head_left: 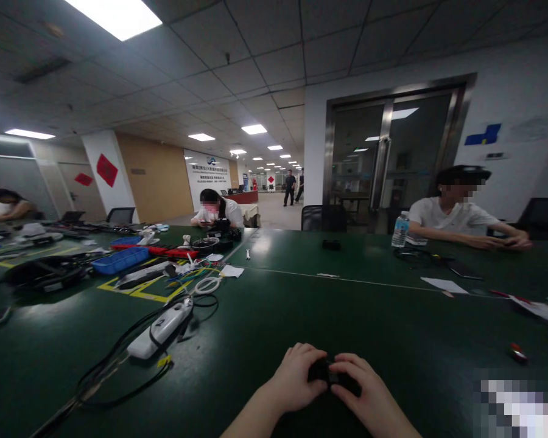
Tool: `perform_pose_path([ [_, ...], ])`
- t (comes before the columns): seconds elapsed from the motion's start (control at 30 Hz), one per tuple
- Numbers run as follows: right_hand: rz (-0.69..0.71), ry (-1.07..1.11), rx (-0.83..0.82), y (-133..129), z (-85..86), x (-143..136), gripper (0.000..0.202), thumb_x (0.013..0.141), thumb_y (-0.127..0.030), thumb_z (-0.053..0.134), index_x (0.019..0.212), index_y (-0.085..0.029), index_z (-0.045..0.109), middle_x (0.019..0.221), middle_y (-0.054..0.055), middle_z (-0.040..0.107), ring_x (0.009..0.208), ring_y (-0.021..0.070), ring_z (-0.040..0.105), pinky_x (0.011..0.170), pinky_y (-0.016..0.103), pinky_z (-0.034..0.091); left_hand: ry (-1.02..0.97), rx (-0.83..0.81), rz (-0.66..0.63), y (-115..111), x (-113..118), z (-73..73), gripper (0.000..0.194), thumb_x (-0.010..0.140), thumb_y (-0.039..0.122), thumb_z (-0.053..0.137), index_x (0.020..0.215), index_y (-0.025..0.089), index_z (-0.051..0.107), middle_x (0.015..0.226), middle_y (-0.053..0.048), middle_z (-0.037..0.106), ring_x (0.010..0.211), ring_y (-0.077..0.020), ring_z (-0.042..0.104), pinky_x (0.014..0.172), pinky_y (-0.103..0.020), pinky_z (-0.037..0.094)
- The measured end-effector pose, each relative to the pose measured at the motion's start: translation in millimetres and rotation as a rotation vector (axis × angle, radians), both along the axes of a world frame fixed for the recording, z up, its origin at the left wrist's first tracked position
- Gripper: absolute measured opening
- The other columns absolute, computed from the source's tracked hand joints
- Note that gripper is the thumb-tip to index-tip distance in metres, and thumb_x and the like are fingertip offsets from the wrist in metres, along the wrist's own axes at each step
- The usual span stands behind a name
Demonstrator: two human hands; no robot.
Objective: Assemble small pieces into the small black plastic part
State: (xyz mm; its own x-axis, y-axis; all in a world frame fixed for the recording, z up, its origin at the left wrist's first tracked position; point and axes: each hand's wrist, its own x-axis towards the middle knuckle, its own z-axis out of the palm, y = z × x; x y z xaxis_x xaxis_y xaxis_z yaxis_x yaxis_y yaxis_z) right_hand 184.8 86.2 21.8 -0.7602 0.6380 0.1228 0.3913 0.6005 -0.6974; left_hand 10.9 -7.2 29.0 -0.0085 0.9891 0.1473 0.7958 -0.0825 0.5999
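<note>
Close to the near edge of the dark green table, my left hand (296, 377) and my right hand (366, 384) meet around a small black object (332, 377). The fingers of my left hand curl over its left side, with the thumb below. On the right side, my right thumb and fingers grip it too. Much of the object is covered by my fingers, so its kind cannot be made out.
To the left lie a white power strip (161, 330) with black cables, a blue tray (120, 261) and several tools. A water bottle (400, 230), a phone (463, 269) and a paper sheet (444, 285) are at the right. Co-workers sit across the table (274, 328).
</note>
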Motion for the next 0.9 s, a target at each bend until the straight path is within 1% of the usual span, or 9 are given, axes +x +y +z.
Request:
perform_pose_path([
  [0.03,0.006,0.003,0.008,-1.4,1.7,-0.3,0.026,0.075,-0.031,0.059,0.099,-0.026,0.066,0.118,0.005,0.056,0.113,0.0239,0.049,0.098,0.036,0.036,0.001,-0.005,-0.007,-0.1,0.3,0.4,0.049,0.074,0.028,0.061,0.122,0.026,0.050,0.117,-0.005,0.053,0.107,-0.0244,0.045,0.092,-0.038,0.035],
  [0.13,0.012,-0.008,0.024,-4.9,5.4,-0.7,0.024,0.075,-0.028,0.059,0.097,-0.026,0.066,0.116,0.005,0.057,0.111,0.0232,0.050,0.096,0.034,0.037,-0.004,-0.012,-0.008,0.1,0.7,0.8,0.049,0.073,0.026,0.061,0.121,0.025,0.051,0.117,-0.005,0.053,0.107,-0.0243,0.046,0.092,-0.037,0.035],
  [0.27,0.022,-0.017,0.035,-6.7,6.8,-0.2,0.024,0.074,-0.024,0.059,0.097,-0.025,0.066,0.116,0.004,0.057,0.111,0.0228,0.050,0.094,0.033,0.038,-0.031,0.001,0.013,0.3,1.7,0.1,0.048,0.071,0.022,0.062,0.118,0.026,0.052,0.115,-0.003,0.054,0.105,-0.0224,0.046,0.092,-0.035,0.035],
  [0.47,0.038,0.008,0.037,-6.3,8.1,1.8,0.023,0.074,-0.022,0.057,0.095,-0.025,0.066,0.115,0.004,0.058,0.109,0.0219,0.051,0.094,0.033,0.039,-0.049,-0.017,0.006,-0.8,2.5,1.4,0.052,0.071,0.024,0.063,0.122,0.024,0.050,0.120,-0.004,0.052,0.108,-0.0233,0.045,0.096,-0.035,0.032],
  [0.6,0.048,0.008,0.023,-5.7,6.5,2.8,0.026,0.074,-0.023,0.058,0.098,-0.026,0.065,0.118,0.004,0.057,0.111,0.0223,0.050,0.095,0.034,0.038,-0.054,-0.020,0.012,-1.5,2.9,3.6,0.050,0.073,0.024,0.060,0.122,0.025,0.050,0.118,-0.004,0.054,0.107,-0.0229,0.046,0.095,-0.035,0.033],
  [0.77,0.036,0.019,0.025,-4.5,2.4,2.3,0.023,0.075,-0.022,0.057,0.096,-0.026,0.065,0.118,0.003,0.057,0.112,0.0222,0.050,0.097,0.034,0.037,-0.055,-0.023,0.010,-1.4,3.1,4.9,0.047,0.074,0.025,0.059,0.120,0.025,0.052,0.117,-0.004,0.055,0.105,-0.0236,0.047,0.093,-0.035,0.034],
  [0.9,0.039,0.022,0.018,-4.5,2.5,2.4,0.022,0.075,-0.022,0.057,0.095,-0.026,0.065,0.117,0.003,0.058,0.111,0.0212,0.051,0.096,0.034,0.038,-0.063,-0.016,0.000,-0.6,2.6,3.7,0.048,0.073,0.023,0.061,0.120,0.026,0.053,0.115,-0.003,0.055,0.104,-0.0226,0.048,0.092,-0.034,0.035],
])
